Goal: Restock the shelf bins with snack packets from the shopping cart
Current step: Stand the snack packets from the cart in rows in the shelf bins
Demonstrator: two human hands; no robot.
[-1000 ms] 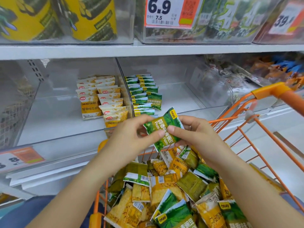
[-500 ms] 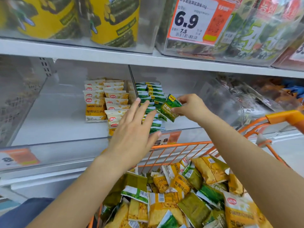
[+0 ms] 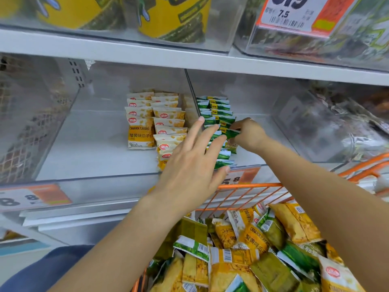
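My right hand (image 3: 248, 133) is inside the right clear shelf bin (image 3: 294, 131), pinching a green snack packet (image 3: 232, 133) against the row of green packets (image 3: 219, 110). Fingers spread, my left hand (image 3: 189, 165) hovers in front of that row and holds nothing. It covers part of the green row. Left of the clear divider (image 3: 192, 95), two rows of yellow crab-roe packets (image 3: 155, 121) lie in the neighbouring bin. The orange shopping cart (image 3: 252, 186) below holds several mixed yellow and green packets (image 3: 242, 249).
The white shelf above (image 3: 147, 53) carries yellow tubs (image 3: 172, 15) and a bin with an orange price tag (image 3: 294, 13). Price labels (image 3: 31, 197) run along the shelf's front edge. A further bin with dark packets (image 3: 347, 123) lies to the right.
My right hand has carried the green packet from above the cart into the right bin, onto the green row. My left hand let go of it and followed toward the shelf.
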